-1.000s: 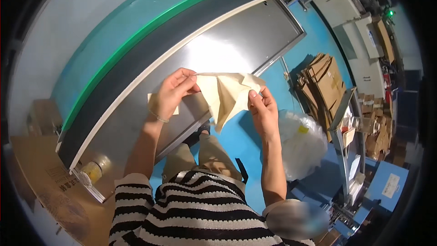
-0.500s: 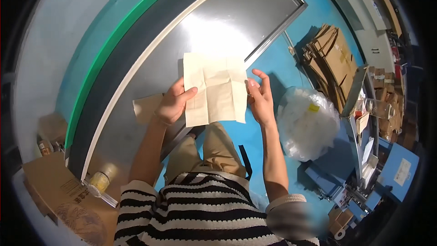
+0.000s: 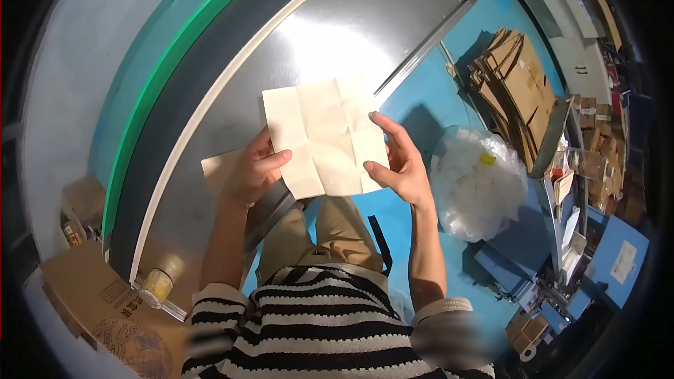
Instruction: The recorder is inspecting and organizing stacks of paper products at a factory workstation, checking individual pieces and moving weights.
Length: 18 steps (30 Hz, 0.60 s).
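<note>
A creased sheet of cream paper (image 3: 326, 137) is spread out between my hands, above the near edge of the metal table. Fold lines divide it into several panels. My left hand (image 3: 261, 168) pinches its lower left edge, thumb on top and fingers behind. At the right edge, my right hand (image 3: 404, 165) has its thumb on the sheet's face near the lower corner, with a finger at the edge higher up. Another piece of cream paper (image 3: 219, 168) lies on the table, partly hidden behind my left hand.
The metal table (image 3: 393, 0) has a raised pale edge strip. On the right are a stack of flattened cardboard (image 3: 516, 84), a clear plastic bag (image 3: 477, 182) and blue equipment (image 3: 614, 260). A yellow tape roll (image 3: 157, 284) and a cardboard box (image 3: 91, 288) are at the lower left.
The paper has tilted counter-clockwise and shifted slightly left. My right thumb has moved from the sheet's upper right edge down onto its lower right face.
</note>
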Each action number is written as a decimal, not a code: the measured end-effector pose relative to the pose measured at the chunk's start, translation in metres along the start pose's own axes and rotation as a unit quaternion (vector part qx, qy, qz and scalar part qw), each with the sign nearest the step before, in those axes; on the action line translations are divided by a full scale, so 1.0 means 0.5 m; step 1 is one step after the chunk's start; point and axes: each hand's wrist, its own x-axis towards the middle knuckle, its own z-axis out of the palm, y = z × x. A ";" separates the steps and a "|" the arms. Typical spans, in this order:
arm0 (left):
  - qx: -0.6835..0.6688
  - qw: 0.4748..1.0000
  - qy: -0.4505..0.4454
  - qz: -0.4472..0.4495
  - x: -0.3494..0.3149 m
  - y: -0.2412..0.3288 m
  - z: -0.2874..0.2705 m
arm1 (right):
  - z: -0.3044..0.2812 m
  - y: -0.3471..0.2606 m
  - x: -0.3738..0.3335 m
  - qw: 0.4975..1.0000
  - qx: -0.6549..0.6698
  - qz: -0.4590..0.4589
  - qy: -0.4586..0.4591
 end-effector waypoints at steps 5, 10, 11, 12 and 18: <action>0.093 0.992 -0.035 0.077 -0.007 -0.022 -0.007 | -0.004 0.017 -0.005 0.999 -0.034 -0.012 -0.010; -0.033 0.995 0.070 0.060 -0.009 -0.075 0.033 | 0.021 0.066 -0.037 0.959 0.255 0.048 0.116; -0.024 0.988 0.092 0.121 -0.011 -0.088 0.051 | 0.034 0.077 -0.044 0.950 0.253 0.103 0.153; -0.012 0.978 0.112 0.175 -0.013 -0.102 0.070 | 0.046 0.088 -0.046 0.929 0.240 0.178 0.218; -0.098 0.963 0.187 0.165 -0.034 -0.117 0.109 | 0.062 0.123 -0.029 0.960 0.075 0.126 0.237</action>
